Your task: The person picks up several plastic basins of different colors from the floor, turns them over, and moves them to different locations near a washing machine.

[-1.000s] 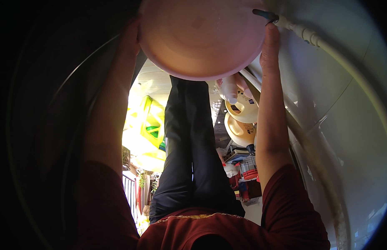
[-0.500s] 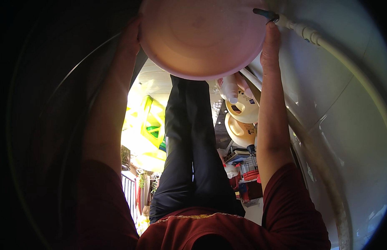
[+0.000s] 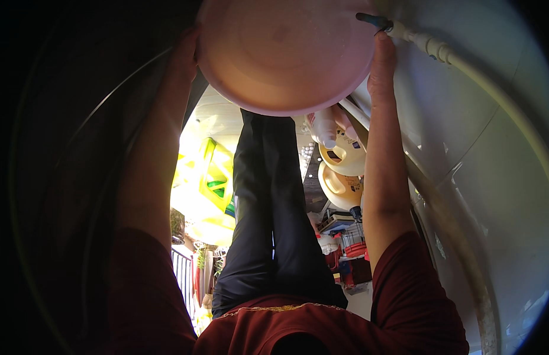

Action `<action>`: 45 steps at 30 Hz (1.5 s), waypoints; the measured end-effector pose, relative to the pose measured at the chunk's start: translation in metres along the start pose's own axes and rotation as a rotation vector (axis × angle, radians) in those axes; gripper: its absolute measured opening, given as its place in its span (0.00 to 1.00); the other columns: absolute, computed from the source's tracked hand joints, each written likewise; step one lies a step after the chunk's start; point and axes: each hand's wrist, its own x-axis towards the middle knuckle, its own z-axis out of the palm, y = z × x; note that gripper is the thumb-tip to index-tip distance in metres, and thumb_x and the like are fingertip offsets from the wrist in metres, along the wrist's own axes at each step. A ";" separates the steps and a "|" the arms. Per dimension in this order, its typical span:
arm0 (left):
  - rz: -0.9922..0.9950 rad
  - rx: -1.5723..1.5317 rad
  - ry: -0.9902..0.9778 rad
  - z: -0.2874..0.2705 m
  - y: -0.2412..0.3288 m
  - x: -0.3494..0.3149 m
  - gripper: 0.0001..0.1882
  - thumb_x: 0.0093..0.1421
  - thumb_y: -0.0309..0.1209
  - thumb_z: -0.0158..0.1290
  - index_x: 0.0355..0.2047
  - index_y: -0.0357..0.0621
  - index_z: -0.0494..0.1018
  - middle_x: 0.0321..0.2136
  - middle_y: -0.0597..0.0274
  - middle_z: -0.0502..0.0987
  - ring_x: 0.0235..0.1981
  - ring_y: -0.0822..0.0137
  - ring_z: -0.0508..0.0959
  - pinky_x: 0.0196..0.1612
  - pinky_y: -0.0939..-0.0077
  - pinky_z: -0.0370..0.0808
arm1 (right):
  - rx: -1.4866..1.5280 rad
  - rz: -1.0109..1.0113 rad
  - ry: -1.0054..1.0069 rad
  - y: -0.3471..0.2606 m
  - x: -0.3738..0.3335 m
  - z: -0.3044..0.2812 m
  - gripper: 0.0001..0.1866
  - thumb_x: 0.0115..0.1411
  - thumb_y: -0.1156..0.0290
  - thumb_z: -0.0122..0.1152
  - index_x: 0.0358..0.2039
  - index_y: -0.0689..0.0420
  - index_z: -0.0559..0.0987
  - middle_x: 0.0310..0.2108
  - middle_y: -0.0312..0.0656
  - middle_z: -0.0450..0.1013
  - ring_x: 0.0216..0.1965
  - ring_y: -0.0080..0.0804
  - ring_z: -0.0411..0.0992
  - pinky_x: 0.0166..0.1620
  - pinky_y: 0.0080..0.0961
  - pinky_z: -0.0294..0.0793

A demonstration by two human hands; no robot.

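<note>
A wide round pinkish basin (image 3: 280, 65) fills the top middle of the head view, held up between both hands. On its left rim my left hand (image 3: 187, 50) is closed, mostly in shadow. My right hand (image 3: 382, 62) grips the opposite rim, its thumb up close to the dark lever of a valve (image 3: 375, 22). The fingers behind the basin are hidden on both sides. I cannot tell whether the right thumb touches the lever.
A pale pipe (image 3: 493, 83) curves down the right wall from the valve. Beige jugs (image 3: 341, 184) and a whitish bottle (image 3: 323, 127) stand beside my right forearm. A bright yellow-green plastic item (image 3: 215, 171) is left of my legs. Red containers (image 3: 354, 248) sit farther back.
Almost nothing differs. The view and the right hand have shifted very slightly, while both hands keep hold of the basin.
</note>
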 end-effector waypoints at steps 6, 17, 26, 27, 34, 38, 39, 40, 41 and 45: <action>0.037 -0.016 0.025 0.000 -0.005 -0.001 0.14 0.49 0.41 0.51 0.36 0.54 0.69 0.25 0.74 0.70 0.27 0.77 0.66 0.29 0.76 0.62 | -0.120 0.049 0.044 -0.041 -0.019 0.013 0.31 0.44 0.43 0.54 0.35 0.60 0.68 0.24 0.29 0.57 0.26 0.18 0.53 0.31 0.16 0.53; 0.028 -0.037 -0.040 -0.006 -0.011 0.003 0.18 0.48 0.42 0.52 0.39 0.52 0.68 0.31 0.71 0.71 0.31 0.75 0.68 0.33 0.76 0.63 | 0.017 0.002 0.016 -0.008 -0.005 0.006 0.23 0.48 0.47 0.52 0.26 0.57 0.66 0.20 0.27 0.53 0.23 0.15 0.49 0.26 0.16 0.49; -0.003 -0.027 0.024 -0.001 -0.007 -0.004 0.19 0.48 0.43 0.52 0.41 0.54 0.67 0.34 0.70 0.71 0.36 0.73 0.68 0.37 0.72 0.63 | -0.023 -0.042 -0.009 -0.011 -0.006 0.005 0.23 0.48 0.47 0.52 0.17 0.54 0.62 0.17 0.25 0.49 0.21 0.15 0.47 0.24 0.17 0.46; 0.004 -0.026 0.020 -0.002 -0.008 -0.003 0.19 0.48 0.43 0.52 0.41 0.54 0.67 0.34 0.70 0.71 0.36 0.74 0.68 0.37 0.73 0.63 | -0.024 -0.044 -0.005 -0.011 -0.005 0.005 0.23 0.48 0.47 0.52 0.17 0.55 0.63 0.17 0.25 0.50 0.21 0.15 0.47 0.25 0.17 0.46; 0.013 -0.042 0.035 0.003 -0.006 -0.011 0.19 0.48 0.42 0.53 0.41 0.53 0.67 0.34 0.70 0.71 0.36 0.74 0.68 0.37 0.74 0.63 | -0.022 -0.060 0.025 -0.008 -0.006 0.007 0.25 0.47 0.44 0.52 0.19 0.56 0.66 0.18 0.26 0.51 0.23 0.17 0.48 0.26 0.18 0.48; 0.006 -0.028 0.025 -0.001 -0.007 -0.009 0.19 0.48 0.42 0.53 0.40 0.52 0.67 0.33 0.70 0.72 0.36 0.74 0.68 0.37 0.73 0.64 | -0.025 -0.043 0.021 -0.006 -0.006 0.005 0.25 0.47 0.45 0.52 0.16 0.55 0.63 0.17 0.26 0.50 0.21 0.16 0.47 0.25 0.18 0.47; 0.009 -0.033 0.041 0.002 -0.006 -0.011 0.19 0.48 0.42 0.52 0.40 0.52 0.68 0.33 0.70 0.72 0.35 0.74 0.68 0.36 0.73 0.64 | -0.028 -0.041 0.023 -0.007 -0.006 0.005 0.25 0.47 0.45 0.52 0.15 0.55 0.62 0.16 0.26 0.49 0.21 0.16 0.47 0.24 0.18 0.46; 0.012 -0.038 0.058 0.005 -0.006 -0.014 0.19 0.48 0.42 0.52 0.40 0.52 0.68 0.33 0.70 0.72 0.35 0.74 0.68 0.36 0.73 0.64 | -0.031 -0.043 0.029 -0.009 -0.008 0.007 0.25 0.48 0.45 0.52 0.15 0.54 0.61 0.16 0.25 0.49 0.20 0.16 0.47 0.24 0.18 0.46; 0.014 -0.044 0.076 0.008 -0.004 -0.018 0.19 0.48 0.42 0.52 0.40 0.52 0.68 0.32 0.70 0.72 0.34 0.74 0.68 0.36 0.73 0.64 | -0.038 -0.046 0.033 -0.012 -0.009 0.008 0.25 0.48 0.45 0.51 0.14 0.53 0.60 0.15 0.25 0.48 0.20 0.15 0.46 0.23 0.18 0.45; 0.030 -0.031 -0.104 -0.015 -0.018 0.006 0.14 0.49 0.42 0.51 0.35 0.51 0.70 0.27 0.71 0.71 0.29 0.76 0.68 0.32 0.78 0.64 | -0.072 -0.055 0.038 -0.020 -0.012 0.011 0.24 0.50 0.47 0.49 0.12 0.52 0.56 0.14 0.24 0.46 0.19 0.15 0.45 0.22 0.18 0.44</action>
